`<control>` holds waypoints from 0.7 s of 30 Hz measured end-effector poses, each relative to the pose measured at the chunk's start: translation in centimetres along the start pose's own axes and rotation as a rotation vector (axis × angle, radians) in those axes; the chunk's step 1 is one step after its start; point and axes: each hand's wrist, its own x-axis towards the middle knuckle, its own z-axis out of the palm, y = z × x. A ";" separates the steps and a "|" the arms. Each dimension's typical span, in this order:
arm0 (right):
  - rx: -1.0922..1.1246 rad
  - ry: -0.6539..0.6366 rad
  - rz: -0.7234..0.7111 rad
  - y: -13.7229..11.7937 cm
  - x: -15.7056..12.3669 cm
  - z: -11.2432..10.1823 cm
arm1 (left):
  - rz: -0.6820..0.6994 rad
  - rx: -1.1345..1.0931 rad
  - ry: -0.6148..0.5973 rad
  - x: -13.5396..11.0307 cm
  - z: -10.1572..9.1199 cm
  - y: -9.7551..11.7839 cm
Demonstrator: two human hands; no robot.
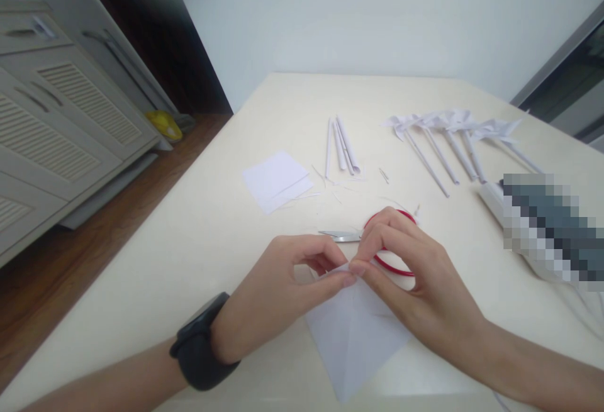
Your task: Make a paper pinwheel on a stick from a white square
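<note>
A white square of folded paper lies on the cream table right before me, one corner pointing at me. My left hand, with a black watch on its wrist, pinches the paper's far corner. My right hand pinches the same corner from the other side, fingertips touching the left ones. Red-handled scissors lie just behind my hands, blades pointing left, partly hidden by my right fingers.
A small stack of white paper squares lies farther back. Behind it are rolled paper sticks and a row of finished paper pinwheels. A blurred object sits at the right. Cabinets stand beyond the table's left edge.
</note>
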 end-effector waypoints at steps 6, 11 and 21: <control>-0.005 0.033 -0.042 -0.2 -0.5 0.0 | 0.009 0.009 -0.002 -0.1 0.1 0.2; -0.005 0.041 -0.045 -0.1 -0.4 0.4 | 0.021 -0.015 -0.001 -0.2 0.3 0.1; 0.018 -0.026 -0.008 0.1 0.2 -0.2 | -0.001 -0.032 0.045 -0.1 0.0 -0.2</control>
